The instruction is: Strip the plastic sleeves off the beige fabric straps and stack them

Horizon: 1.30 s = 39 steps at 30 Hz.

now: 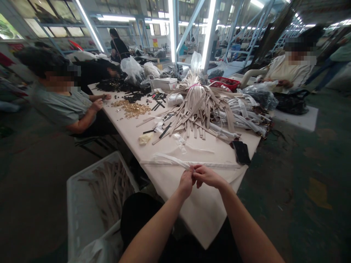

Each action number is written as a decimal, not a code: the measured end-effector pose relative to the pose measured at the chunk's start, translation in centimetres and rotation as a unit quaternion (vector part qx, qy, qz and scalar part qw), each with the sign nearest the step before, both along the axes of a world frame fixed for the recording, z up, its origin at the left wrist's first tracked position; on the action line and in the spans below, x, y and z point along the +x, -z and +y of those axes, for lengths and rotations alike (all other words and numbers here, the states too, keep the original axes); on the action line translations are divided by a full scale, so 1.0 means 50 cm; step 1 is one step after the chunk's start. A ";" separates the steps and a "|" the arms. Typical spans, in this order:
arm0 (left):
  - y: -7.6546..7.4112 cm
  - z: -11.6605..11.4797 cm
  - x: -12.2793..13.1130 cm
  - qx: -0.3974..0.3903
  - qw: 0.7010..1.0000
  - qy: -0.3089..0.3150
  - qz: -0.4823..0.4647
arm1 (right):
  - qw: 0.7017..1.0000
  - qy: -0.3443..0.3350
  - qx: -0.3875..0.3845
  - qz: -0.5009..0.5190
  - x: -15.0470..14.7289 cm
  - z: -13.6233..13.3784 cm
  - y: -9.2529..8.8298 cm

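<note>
Over the near part of the table (175, 186), my left hand (187, 179) and my right hand (206, 176) meet, fingertips pinched together. Between them is one end of a pale strap (171, 157) that looks wrapped in thin white plastic. Its length runs away to the left, resting on the table. The exact end inside my fingers is hidden. Just beyond lie scraps of clear plastic film (179, 142). Farther back fans out a big bundle of beige straps (196, 106), tied near its top.
Gold metal buckles (134, 109) and black pieces (117, 84) are heaped at the left. A dark phone or wallet (241, 152) lies at the right edge. A white bin (74, 204) of straps stands low left. One person (60, 102) sits left, another (293, 69) right.
</note>
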<state>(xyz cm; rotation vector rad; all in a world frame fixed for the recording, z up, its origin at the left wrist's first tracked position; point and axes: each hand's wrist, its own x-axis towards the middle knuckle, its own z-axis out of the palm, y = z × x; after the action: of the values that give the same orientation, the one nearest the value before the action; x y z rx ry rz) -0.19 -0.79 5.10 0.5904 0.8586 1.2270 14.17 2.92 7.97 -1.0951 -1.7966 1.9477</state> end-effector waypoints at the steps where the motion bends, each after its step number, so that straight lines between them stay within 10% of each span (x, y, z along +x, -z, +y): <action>1: 0.002 -0.002 -0.001 -0.005 1.000 0.013 0.001 | 1.000 -0.001 0.002 0.002 -0.001 0.001 -0.003; 10: -0.004 0.038 -0.052 -0.021 0.986 -0.037 -0.163 | 0.999 -0.009 0.040 0.007 0.020 -0.006 -0.006; 39: 0.019 0.049 -0.005 0.009 0.993 -0.061 -0.104 | 0.998 -0.022 0.023 -0.055 0.056 0.029 -0.003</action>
<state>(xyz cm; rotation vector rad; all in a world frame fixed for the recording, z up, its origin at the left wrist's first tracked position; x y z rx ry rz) -0.44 1.65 4.15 0.4205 0.7169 1.3823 16.96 4.35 8.12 -1.1791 -1.9285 1.8954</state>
